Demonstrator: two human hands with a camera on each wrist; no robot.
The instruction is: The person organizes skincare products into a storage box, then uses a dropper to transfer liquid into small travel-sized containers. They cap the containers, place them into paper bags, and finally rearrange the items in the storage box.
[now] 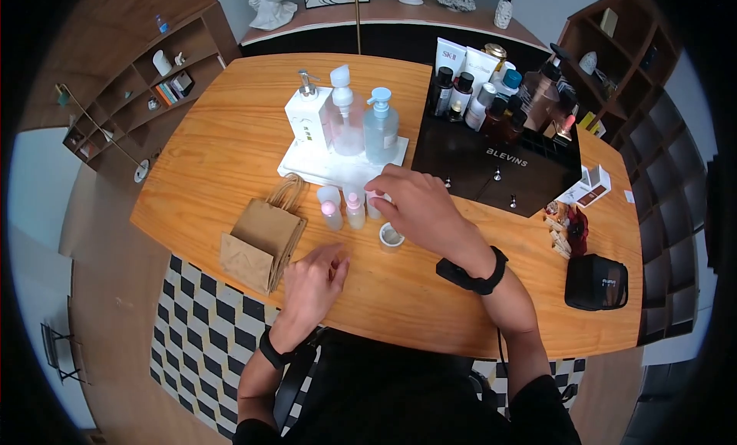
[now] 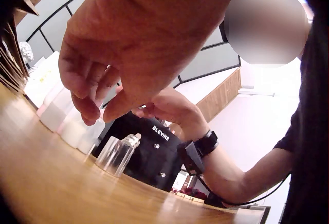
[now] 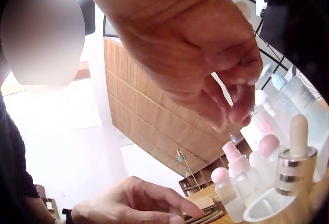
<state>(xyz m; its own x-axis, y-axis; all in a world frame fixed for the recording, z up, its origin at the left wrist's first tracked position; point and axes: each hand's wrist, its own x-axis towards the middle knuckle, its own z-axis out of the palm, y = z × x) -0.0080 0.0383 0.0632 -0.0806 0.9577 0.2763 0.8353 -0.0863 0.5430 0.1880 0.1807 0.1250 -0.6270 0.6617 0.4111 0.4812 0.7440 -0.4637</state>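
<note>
My right hand (image 1: 418, 203) hovers over several small bottles, its fingers loosely bent with nothing showing between them. Below and beside it stand a pink-capped bottle (image 1: 332, 215), a pink-topped spray bottle (image 3: 237, 165) and a white-rimmed clear cup (image 1: 391, 236). A dropper bottle (image 2: 125, 154) with a metallic collar and pale bulb stands right at the cup; the right hand partly covers this group in the head view. My left hand (image 1: 313, 284) is near the table's front, beside the brown paper bags (image 1: 261, 242), fingers loosely curled with nothing visible in them.
A white tray (image 1: 345, 169) behind the small bottles carries pump bottles (image 1: 380, 130). At the back right stands a black cosmetics box (image 1: 472, 165) full of bottles and tubes. A black pouch (image 1: 596, 282) and dried flowers (image 1: 576, 230) lie farther right.
</note>
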